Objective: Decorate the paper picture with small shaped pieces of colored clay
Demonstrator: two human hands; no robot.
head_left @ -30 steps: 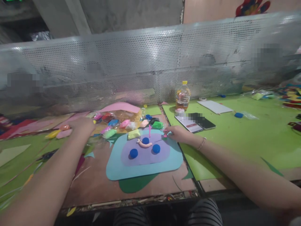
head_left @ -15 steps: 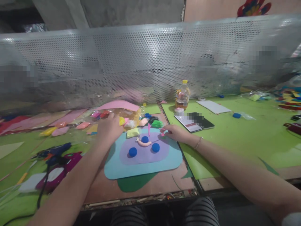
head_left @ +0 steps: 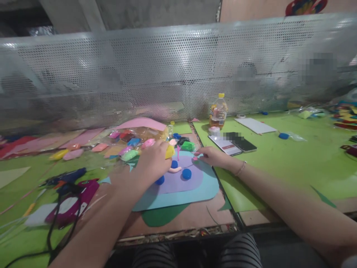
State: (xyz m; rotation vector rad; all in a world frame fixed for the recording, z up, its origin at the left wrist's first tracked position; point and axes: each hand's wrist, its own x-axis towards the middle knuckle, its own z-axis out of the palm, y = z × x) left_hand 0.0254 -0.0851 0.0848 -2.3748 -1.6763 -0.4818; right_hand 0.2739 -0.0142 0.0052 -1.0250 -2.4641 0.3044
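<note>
My left hand hovers over a light blue foam sheet, closed on a yellow clay packet. A purple foam shape lies on that sheet, with blue clay balls and a small peach clay strip on it. My right hand rests at the sheet's far right corner, fingers pinched around a small pink clay bit. A dark green foam piece sticks out from under the blue sheet. Several coloured clay packets lie behind my left hand.
A perforated metal screen runs along the back. A plastic bottle, two phones and a white pad lie on the green mat at right. A blue glue gun with its cord lies at left, near a magenta foam shape.
My left hand came from the far left clay pile to the blue sheet and picked up the yellow clay packet. My right hand stayed at the sheet's corner.
</note>
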